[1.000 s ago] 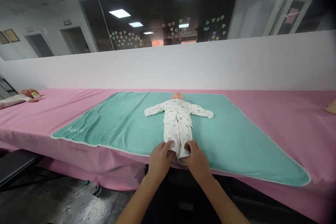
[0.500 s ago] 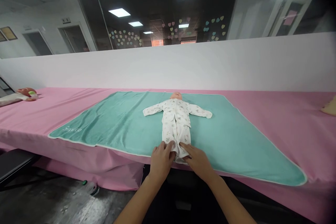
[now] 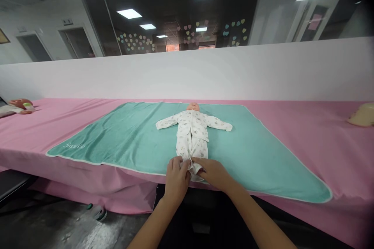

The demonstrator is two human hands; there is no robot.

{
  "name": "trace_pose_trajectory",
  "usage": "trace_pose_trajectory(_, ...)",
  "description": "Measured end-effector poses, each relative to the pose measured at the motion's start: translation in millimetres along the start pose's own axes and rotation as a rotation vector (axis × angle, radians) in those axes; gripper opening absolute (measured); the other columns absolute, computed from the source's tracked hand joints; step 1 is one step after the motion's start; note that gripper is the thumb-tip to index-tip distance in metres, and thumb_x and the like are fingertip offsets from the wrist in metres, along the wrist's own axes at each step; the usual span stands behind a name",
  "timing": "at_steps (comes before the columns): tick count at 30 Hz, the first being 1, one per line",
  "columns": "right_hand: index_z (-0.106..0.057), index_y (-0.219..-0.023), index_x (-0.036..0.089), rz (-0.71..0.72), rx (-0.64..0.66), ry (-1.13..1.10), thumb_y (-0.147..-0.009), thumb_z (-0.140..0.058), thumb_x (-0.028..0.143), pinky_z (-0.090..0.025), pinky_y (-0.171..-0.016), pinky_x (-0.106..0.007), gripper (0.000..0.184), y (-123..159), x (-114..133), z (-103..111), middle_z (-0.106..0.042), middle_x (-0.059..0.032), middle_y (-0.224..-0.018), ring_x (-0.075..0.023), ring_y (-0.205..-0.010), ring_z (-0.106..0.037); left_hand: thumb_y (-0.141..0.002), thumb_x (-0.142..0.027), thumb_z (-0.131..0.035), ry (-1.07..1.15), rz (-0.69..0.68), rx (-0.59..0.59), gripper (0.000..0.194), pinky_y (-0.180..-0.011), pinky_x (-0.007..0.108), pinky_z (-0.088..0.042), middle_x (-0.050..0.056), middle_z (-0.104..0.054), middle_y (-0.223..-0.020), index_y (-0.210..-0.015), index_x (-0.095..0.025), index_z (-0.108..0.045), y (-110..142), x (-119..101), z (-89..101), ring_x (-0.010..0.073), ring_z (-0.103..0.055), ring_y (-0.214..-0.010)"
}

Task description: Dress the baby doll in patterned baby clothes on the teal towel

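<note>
A baby doll (image 3: 193, 124) in white printed pyjamas lies on its back, arms spread, on a teal blanket (image 3: 131, 140) over a pink-covered table (image 3: 306, 132). Its head points to the far wall. My left hand (image 3: 177, 177) pinches the cuff of the doll's left trouser leg. My right hand (image 3: 214, 172) reaches across and grips the cloth at the other trouser cuff. Both hands sit at the blanket's near edge, fingers closed on the fabric.
Another doll with a red cap (image 3: 17, 107) lies at the table's far left end. A pale object (image 3: 362, 114) rests at the far right. A white partition (image 3: 204, 74) backs the table. A bottle (image 3: 97, 212) lies on the floor below.
My hands have drawn closer together at the trouser cuffs, and the right one has reached leftward over the cloth, bunching it. The view has shifted slightly.
</note>
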State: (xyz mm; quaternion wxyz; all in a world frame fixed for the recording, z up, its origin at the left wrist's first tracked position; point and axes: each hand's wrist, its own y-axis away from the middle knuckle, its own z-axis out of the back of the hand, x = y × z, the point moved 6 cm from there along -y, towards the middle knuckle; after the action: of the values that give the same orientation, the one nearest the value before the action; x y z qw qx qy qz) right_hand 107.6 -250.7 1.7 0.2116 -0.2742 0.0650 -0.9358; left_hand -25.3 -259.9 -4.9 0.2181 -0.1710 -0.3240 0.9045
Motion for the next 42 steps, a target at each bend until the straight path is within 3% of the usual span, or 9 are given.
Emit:
trace_pose_trajectory(7, -0.062, -0.094, 0.027, 0.039, 0.058, 0.048, -0.078, -0.045, 0.018, -0.033, -0.059, -0.022, 0.025, -11.1, 10.5, 5.9, -0.066, 0.0029, -0.081, -0.0146, -0.072, -0.057, -0.087, -0.016, -0.042, 0.291, 0.075, 0.036, 0.033, -0.081, 0.037, -0.044, 0.008, -0.044, -0.103, -0.118, -0.022, -0.049, 8.9, 17.1, -7.3, 0.0196, -0.045, -0.095)
trace_pose_trajectory(10, -0.061, -0.083, 0.024, 0.051, 0.092, 0.172, -0.078, -0.048, 0.021, -0.027, -0.054, -0.023, 0.015, -19.6, 14.3, 7.2, -0.064, 0.0017, -0.074, -0.0147, -0.067, -0.056, -0.087, -0.017, -0.042, 0.300, 0.067, 0.022, 0.033, -0.081, 0.036, -0.045, 0.008, -0.046, -0.099, -0.120, -0.022, -0.049, 10.6, 19.5, -8.7, 0.0187, -0.047, -0.092)
trace_pose_trajectory(14, -0.061, -0.083, 0.023, 0.074, 0.131, 0.316, -0.078, -0.049, 0.022, -0.025, -0.051, -0.024, 0.014, -29.2, 23.0, 5.1, -0.064, -0.0019, -0.072, -0.0163, -0.064, -0.057, -0.087, -0.016, -0.042, 0.289, 0.064, 0.002, 0.033, -0.079, 0.035, -0.044, 0.007, -0.047, -0.095, -0.119, -0.020, -0.049, 11.4, 20.5, -11.1, 0.0184, -0.047, -0.089)
trace_pose_trajectory(20, -0.064, -0.081, 0.019, 0.034, 0.253, 0.493, -0.077, -0.048, 0.013, -0.031, -0.051, -0.024, 0.018, -41.5, 37.0, -4.5, -0.066, -0.0058, -0.075, -0.0185, -0.067, -0.061, -0.087, -0.016, -0.042, 0.239, 0.061, -0.004, 0.036, -0.077, 0.036, -0.042, 0.007, -0.049, -0.090, -0.122, -0.020, -0.048, 12.8, 21.6, -13.9, 0.0194, -0.046, -0.086)
trace_pose_trajectory(24, -0.066, -0.082, 0.015, -0.001, 0.405, 0.589, -0.077, -0.051, 0.014, -0.037, -0.054, -0.025, 0.016, -49.7, 46.3, -8.8, -0.067, -0.0088, -0.078, -0.0205, -0.070, -0.062, -0.086, -0.017, -0.044, 0.184, 0.078, -0.018, 0.035, -0.078, 0.036, -0.041, 0.005, -0.050, -0.086, -0.120, -0.022, -0.051, 12.5, 23.1, -13.6, 0.0196, -0.048, -0.084)
trace_pose_trajectory(26, -0.066, -0.083, 0.015, -0.014, 0.420, 0.599, -0.076, -0.052, 0.016, -0.038, -0.056, -0.026, 0.015, -52.5, 48.5, -7.6, -0.066, -0.0102, -0.080, -0.0214, -0.071, -0.062, -0.085, -0.017, -0.044, 0.169, 0.073, -0.020, 0.035, -0.079, 0.036, -0.040, 0.005, -0.051, -0.084, -0.119, -0.022, -0.052, 12.1, 23.4, -12.8, 0.0194, -0.048, -0.084)
trace_pose_trajectory(32, -0.063, -0.089, 0.019, -0.027, 0.166, 0.312, -0.077, -0.050, 0.021, -0.038, -0.061, -0.025, 0.018, -38.5, 28.8, -2.7, -0.065, -0.0053, -0.079, -0.0193, -0.074, -0.060, -0.088, -0.023, -0.046, 0.153, 0.025, -0.049, 0.030, -0.082, 0.036, -0.039, 0.005, -0.054, -0.084, -0.117, -0.020, -0.053, 11.5, 23.4, -8.0, 0.0188, -0.049, -0.083)
trace_pose_trajectory(37, -0.053, -0.118, 0.025, -0.040, -0.049, -0.121, -0.082, -0.048, 0.027, -0.040, -0.085, -0.030, 0.036, -5.8, 0.6, -13.3, -0.059, -0.0041, -0.116, -0.0194, -0.101, -0.055, -0.088, -0.027, -0.047, 0.166, 0.027, -0.059, 0.028, -0.083, 0.036, -0.038, 0.005, -0.056, -0.087, -0.114, -0.020, -0.054, 11.3, 23.5, -7.2, 0.0185, -0.050, -0.084)
trace_pose_trajectory(42, -0.049, -0.123, 0.029, -0.017, -0.101, -0.120, -0.088, -0.044, 0.032, -0.040, -0.089, -0.031, 0.036, 1.1, -2.0, -20.4, -0.057, -0.0019, -0.119, -0.0186, -0.105, -0.053, -0.089, -0.026, -0.045, 0.187, 0.044, -0.054, 0.029, -0.085, 0.036, -0.037, 0.005, -0.056, -0.089, -0.117, -0.020, -0.053, 12.0, 24.5, -7.4, 0.0180, -0.050, -0.086)
